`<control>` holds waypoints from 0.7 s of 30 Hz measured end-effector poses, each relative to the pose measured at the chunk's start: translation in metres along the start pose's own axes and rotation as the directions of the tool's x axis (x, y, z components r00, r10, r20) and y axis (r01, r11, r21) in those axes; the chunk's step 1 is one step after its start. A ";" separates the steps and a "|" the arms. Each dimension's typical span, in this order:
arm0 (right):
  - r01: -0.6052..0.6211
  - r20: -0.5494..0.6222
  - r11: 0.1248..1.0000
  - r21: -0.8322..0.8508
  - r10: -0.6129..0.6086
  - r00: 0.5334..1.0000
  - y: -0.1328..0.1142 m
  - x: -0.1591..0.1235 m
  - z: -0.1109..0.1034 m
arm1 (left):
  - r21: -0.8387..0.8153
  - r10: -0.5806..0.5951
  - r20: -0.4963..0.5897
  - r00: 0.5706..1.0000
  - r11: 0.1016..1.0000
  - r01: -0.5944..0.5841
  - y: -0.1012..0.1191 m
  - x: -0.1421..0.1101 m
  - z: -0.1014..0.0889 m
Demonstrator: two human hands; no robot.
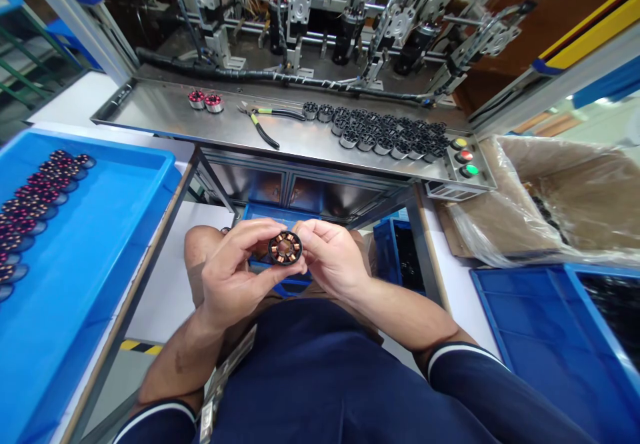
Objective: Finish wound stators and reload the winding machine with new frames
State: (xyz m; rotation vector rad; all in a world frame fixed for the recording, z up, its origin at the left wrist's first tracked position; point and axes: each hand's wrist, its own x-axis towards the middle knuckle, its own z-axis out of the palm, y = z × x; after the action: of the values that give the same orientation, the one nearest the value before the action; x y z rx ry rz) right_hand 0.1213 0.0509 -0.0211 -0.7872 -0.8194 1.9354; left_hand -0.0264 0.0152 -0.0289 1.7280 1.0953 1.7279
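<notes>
I see the left hand (233,271) and right hand (336,257) both grasping the copper-wound ring (277,249) over the lap, apart from the steel worktop's (165,109) near edge. Sideways room: wide to blue tray (125,211) left, carton (457,231) right. Pliers (261,131) jut toward that edge.

A plain navy-blue shirt (320,377) is being worn, its short sleeves being cut to about the elbow. Near the hem, both the left sleeve (155,425) and the right sleeve (480,377) are being ringed by a single white stripe (473,349) — thin and clean. Brownish shorts (255,307) are being worn below — the left knee (197,247), left hand (233,267) and right hand (337,257) being left bare.
</notes>
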 end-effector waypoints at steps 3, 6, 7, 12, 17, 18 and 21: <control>0.010 -0.004 1.000 -0.018 -0.010 1.000 0.000 0.000 -0.001 | 0.027 0.039 0.010 0.999 0.999 -0.039 -0.001 0.000 -0.001; 0.028 0.004 0.999 -0.016 -0.028 1.000 0.001 0.000 -0.002 | 0.038 0.071 0.024 0.997 0.997 -0.072 -0.002 0.000 -0.001; 0.039 0.013 0.999 -0.016 -0.039 0.999 0.001 0.000 -0.002 | 0.039 0.074 0.026 0.997 0.996 -0.075 -0.002 -0.001 -0.001; 0.207 0.085 0.970 -0.130 -0.197 0.977 -0.002 -0.001 -0.003 | 0.033 0.057 0.031 0.998 0.998 -0.058 0.000 -0.003 -0.002; 0.694 0.339 0.525 -0.493 -0.618 0.709 -0.019 0.000 -0.009 | -0.284 -0.084 0.121 0.989 0.952 0.116 0.001 -0.002 -0.005; 0.768 0.442 0.355 -0.533 -0.657 0.611 -0.024 0.000 -0.011 | -0.376 -0.139 0.133 0.981 0.909 0.179 0.000 0.000 -0.004; 0.846 0.674 -0.037 -0.532 -0.624 0.396 -0.035 0.001 -0.016 | -0.553 -0.377 0.273 0.885 0.692 0.465 -0.001 0.004 -0.002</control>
State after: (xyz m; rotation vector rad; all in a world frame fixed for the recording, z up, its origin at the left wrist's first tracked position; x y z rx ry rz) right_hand 0.1501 0.0700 -0.0031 -0.3765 -1.9570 0.4245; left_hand -0.0287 0.0186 -0.0266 1.0622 0.6845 1.4161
